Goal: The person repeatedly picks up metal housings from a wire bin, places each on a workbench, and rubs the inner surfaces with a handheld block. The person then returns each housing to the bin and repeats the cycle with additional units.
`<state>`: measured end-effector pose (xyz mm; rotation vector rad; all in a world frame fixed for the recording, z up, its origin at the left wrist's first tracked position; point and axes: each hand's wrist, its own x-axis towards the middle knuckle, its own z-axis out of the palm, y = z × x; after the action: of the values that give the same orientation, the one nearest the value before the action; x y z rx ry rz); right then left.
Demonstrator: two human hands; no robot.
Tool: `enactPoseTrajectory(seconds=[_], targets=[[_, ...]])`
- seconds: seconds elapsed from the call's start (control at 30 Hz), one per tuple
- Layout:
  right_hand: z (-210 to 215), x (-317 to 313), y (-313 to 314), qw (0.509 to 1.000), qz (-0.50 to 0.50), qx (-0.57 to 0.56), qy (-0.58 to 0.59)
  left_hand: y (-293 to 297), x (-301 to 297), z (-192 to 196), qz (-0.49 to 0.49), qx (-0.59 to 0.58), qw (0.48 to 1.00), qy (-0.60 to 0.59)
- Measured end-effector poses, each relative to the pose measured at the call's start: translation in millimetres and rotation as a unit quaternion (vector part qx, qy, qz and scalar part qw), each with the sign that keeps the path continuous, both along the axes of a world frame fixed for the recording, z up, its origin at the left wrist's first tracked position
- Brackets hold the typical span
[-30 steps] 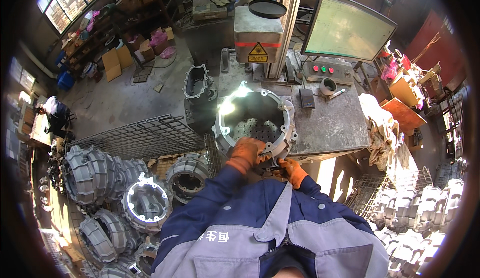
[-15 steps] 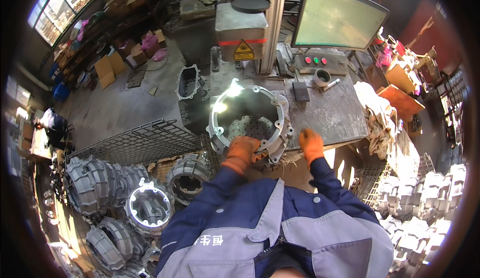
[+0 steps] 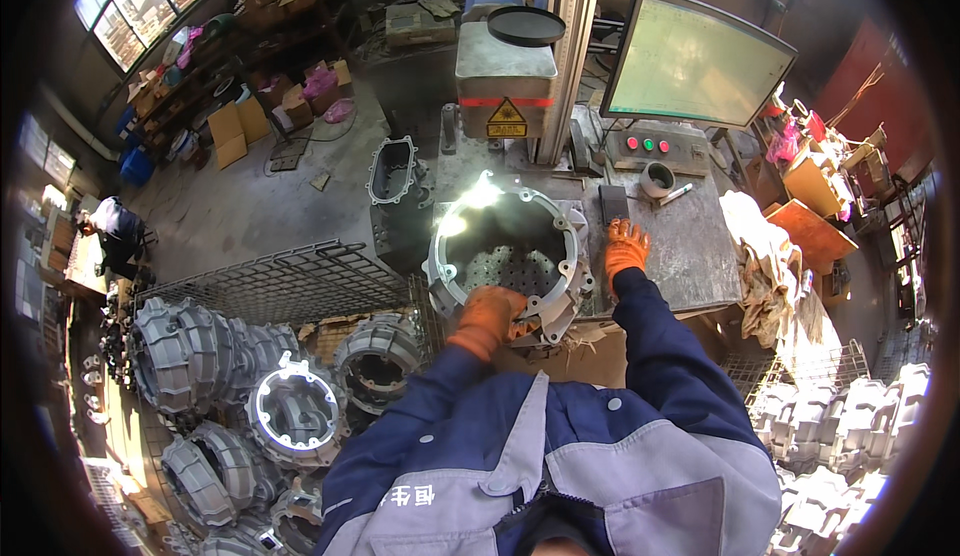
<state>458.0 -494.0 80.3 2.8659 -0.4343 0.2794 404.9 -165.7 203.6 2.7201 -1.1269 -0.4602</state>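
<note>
A large round grey metal housing (image 3: pixel 573 254) rests on the workbench, its open ring facing up and bright glare on its far left rim. My left hand (image 3: pixel 487 318), in an orange glove, is closed over the near edge of this casting. To the right of the housing, my right hand (image 3: pixel 627 246), gloved likewise, lies on the bench with its fingers spread forward. Its fingertips reach the near end of a small black box (image 3: pixel 613 202); whether they touch it I cannot tell.
A machine head with a warning label (image 3: pixel 506 86) hangs beyond the housing. A button panel (image 3: pixel 645 149), a round cup (image 3: pixel 657 180) and a monitor (image 3: pixel 700 61) stand at the right. Several castings (image 3: pixel 190 356) fill a wire cage at lower left; more (image 3: pixel 850 426) lie at lower right.
My right hand has moved forward from the bench's near edge to the black box, its fingers opening out. My left hand stays on the housing's near rim. The view has shifted slightly.
</note>
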Motion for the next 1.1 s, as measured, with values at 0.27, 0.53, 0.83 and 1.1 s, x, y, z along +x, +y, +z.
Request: enactPoseTrajectory(seconds=[0.27,0.53,0.83,1.1], targets=[[44.6,-76.0,20.0,0.979,0.100,0.143,-0.105,1.1,-3.6,-10.0,0.030,-0.040,0.999,-0.004],[24.0,-228.4,67.8,0.930,0.044,0.356,0.076,1.0,-11.8,11.3,0.069,-0.077,0.995,0.010],[-39.7,-226.3,33.6,0.573,-0.088,0.756,0.304,-3.7,-16.4,8.9,0.078,-0.083,0.990,-0.083],[-15.7,-186.5,33.5,0.530,-0.058,0.765,0.360,-20.1,-18.6,-14.4,0.165,-0.040,0.973,-0.155]])
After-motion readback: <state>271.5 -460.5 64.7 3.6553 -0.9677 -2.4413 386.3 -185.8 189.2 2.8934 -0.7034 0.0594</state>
